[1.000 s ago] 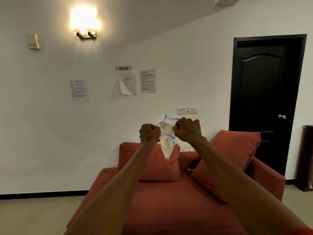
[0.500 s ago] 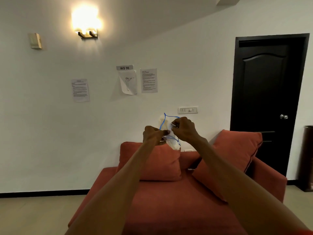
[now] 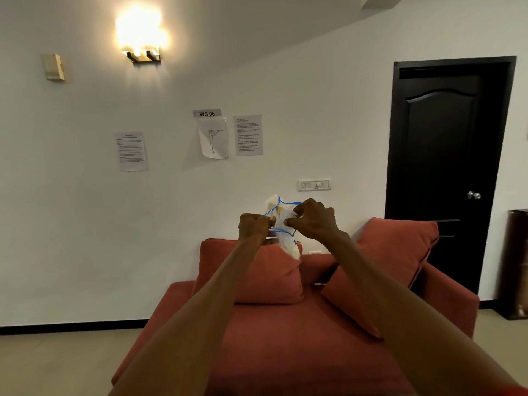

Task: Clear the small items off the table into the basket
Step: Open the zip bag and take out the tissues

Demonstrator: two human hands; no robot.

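The blue-edged plastic bag is pinched by the left hand at 9 o'clock and the right hand at 3 o'clock, hands drawn closer than before; neither table nor basket is seen.

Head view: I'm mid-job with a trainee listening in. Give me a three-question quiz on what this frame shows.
1. True or false: both hands are holding the clear bag with the blue edge.
2. Multiple choice: what is directly behind the raised hands? A) a red sofa with cushions B) a kitchen sink C) a bookshelf
3. Fill in: the table and basket named in the task are ____ in this frame.

Key
1. True. The left hand and right hand each pinch the bag, which is lifted in the air in front of the wall.
2. A, the red sofa.
3. Not visible.
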